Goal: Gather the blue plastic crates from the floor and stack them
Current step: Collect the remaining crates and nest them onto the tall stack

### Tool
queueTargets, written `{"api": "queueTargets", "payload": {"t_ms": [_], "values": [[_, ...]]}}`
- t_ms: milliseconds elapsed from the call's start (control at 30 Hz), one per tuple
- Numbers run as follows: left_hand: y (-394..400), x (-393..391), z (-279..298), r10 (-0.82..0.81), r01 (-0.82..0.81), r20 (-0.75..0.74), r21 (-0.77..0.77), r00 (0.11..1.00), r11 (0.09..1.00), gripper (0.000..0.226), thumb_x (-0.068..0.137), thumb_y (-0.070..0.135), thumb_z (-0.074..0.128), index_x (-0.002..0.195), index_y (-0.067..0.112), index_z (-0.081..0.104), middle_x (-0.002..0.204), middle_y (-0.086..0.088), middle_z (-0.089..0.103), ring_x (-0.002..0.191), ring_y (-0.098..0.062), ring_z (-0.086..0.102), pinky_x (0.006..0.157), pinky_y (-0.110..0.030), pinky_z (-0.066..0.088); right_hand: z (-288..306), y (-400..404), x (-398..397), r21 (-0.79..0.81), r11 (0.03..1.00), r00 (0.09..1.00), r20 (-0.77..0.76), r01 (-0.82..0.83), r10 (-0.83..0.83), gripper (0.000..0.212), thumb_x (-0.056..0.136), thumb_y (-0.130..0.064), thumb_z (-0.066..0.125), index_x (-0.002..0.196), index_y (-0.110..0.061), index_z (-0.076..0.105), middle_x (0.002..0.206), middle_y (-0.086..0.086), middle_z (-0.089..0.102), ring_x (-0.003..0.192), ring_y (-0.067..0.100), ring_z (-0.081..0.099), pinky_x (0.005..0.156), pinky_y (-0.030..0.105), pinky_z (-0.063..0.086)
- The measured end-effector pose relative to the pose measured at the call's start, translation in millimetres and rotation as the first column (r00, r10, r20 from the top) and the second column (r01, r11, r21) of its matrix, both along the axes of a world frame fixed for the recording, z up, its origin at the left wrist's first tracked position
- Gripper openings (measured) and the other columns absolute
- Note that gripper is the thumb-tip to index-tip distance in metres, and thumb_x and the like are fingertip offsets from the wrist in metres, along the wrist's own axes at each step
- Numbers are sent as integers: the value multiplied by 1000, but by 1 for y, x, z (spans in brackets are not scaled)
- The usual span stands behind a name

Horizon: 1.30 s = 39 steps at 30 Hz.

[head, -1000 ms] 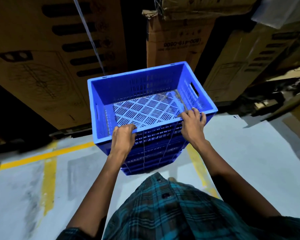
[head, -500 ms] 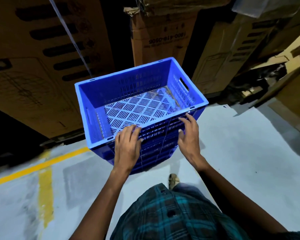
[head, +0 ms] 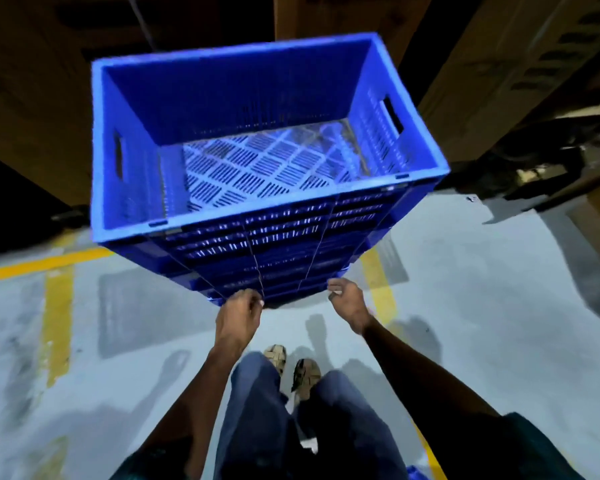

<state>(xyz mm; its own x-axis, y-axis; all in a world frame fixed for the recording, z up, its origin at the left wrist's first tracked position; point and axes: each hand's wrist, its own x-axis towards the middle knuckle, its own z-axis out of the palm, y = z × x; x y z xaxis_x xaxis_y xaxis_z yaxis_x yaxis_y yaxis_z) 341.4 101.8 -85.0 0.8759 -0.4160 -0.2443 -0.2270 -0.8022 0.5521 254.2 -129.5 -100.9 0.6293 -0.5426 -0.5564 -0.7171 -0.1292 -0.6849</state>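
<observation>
A tall stack of blue plastic crates point(head: 257, 233) stands on the grey floor straight ahead of me. The top crate point(head: 222, 95) is empty, and its slotted bottom shows through. My left hand point(head: 238, 315) is down at the foot of the stack, fingers curled on the bottom crate's front edge. My right hand point(head: 347, 301) is at the same height, fingers hooked at the bottom crate's front right corner. Both arms reach down from the lower edge of the view.
Big brown cardboard boxes point(head: 506, 74) lean close behind and beside the stack. Yellow lines point(head: 58, 306) run across the floor on the left and under the stack. My sandalled feet point(head: 291, 367) stand just behind my hands. A scrap of blue plastic point(head: 414, 474) shows at the bottom edge.
Both hands left the top crate's front rim, slid down the front wall and now sit at the foot of the stack. The view tilted down and closer.
</observation>
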Motion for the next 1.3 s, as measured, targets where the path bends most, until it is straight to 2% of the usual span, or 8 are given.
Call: {"api": "queueTargets", "payload": {"t_ms": [133, 300, 433, 633, 733, 867, 967, 1300], "values": [[-5, 6, -86, 258, -287, -276, -70, 926, 955, 14, 87, 17, 69, 97, 8, 70, 88, -9, 73, 84, -25, 69, 77, -32, 55, -71, 10, 30, 104, 994, 999, 33, 36, -40, 46, 91, -2, 58, 136, -5, 49, 133, 10, 55, 124, 26, 53, 97, 31, 48], [-26, 22, -161, 464, -545, -418, -94, 781, 833, 25, 83, 19, 76, 94, -3, 70, 90, -16, 73, 88, -31, 69, 79, -35, 55, -139, 12, 54, 80, 992, 995, 27, 93, -96, 43, 88, -4, 59, 129, -11, 48, 116, 5, 58, 101, 23, 55, 83, 28, 44], [-48, 37, -181, 613, -677, -437, 13, 658, 736, 36, 77, 30, 81, 83, -4, 68, 82, -16, 70, 82, -32, 68, 74, -37, 53, -173, 8, 63, -103, 994, 997, -70, -46, 39, 20, 90, -17, 63, 100, -4, 52, 94, 8, 55, 90, 26, 55, 75, 28, 41], [-64, 40, -204, 692, -791, -511, 36, 510, 610, 67, 71, 29, 87, 117, -10, 57, 114, -23, 64, 109, -38, 61, 89, -37, 49, -194, 7, 75, -209, 968, 983, -143, -141, 112, 18, 84, -11, 67, 85, 6, 62, 80, 16, 61, 77, 27, 60, 71, 36, 50], [-69, 44, -219, 718, -834, -514, 8, 470, 552, 61, 76, 17, 83, 122, -8, 53, 118, -24, 63, 108, -39, 60, 87, -34, 47, -202, 1, 76, -217, 965, 983, -138, -147, 119, 13, 81, -2, 59, 87, 10, 60, 86, 22, 66, 82, 34, 65, 69, 38, 51], [-69, 41, -225, 728, -830, -492, 18, 478, 557, 11, 83, -1, 66, 78, 0, 57, 82, -19, 66, 75, -30, 56, 69, -30, 44, -205, 0, 68, -186, 955, 967, -144, -233, 208, 34, 80, 11, 47, 110, 7, 64, 88, 16, 65, 80, 29, 62, 65, 28, 42], [-68, 40, -222, 700, -785, -467, 21, 540, 619, 33, 84, 1, 62, 58, 9, 43, 65, -11, 55, 68, -30, 54, 63, -30, 41, -207, 5, 69, -178, 939, 953, -133, -294, 273, 44, 80, 7, 46, 118, -4, 64, 98, 10, 63, 84, 26, 60, 72, 21, 41], [-43, 13, -129, 482, -518, -487, 68, 729, 852, 44, 81, 34, 77, 110, 2, 67, 105, -12, 71, 97, -29, 68, 85, -34, 55, -108, 32, 33, -56, 989, 988, -79, -136, 131, 52, 88, 6, 48, 139, -4, 47, 137, 12, 56, 130, 27, 50, 110, 28, 36]]}}
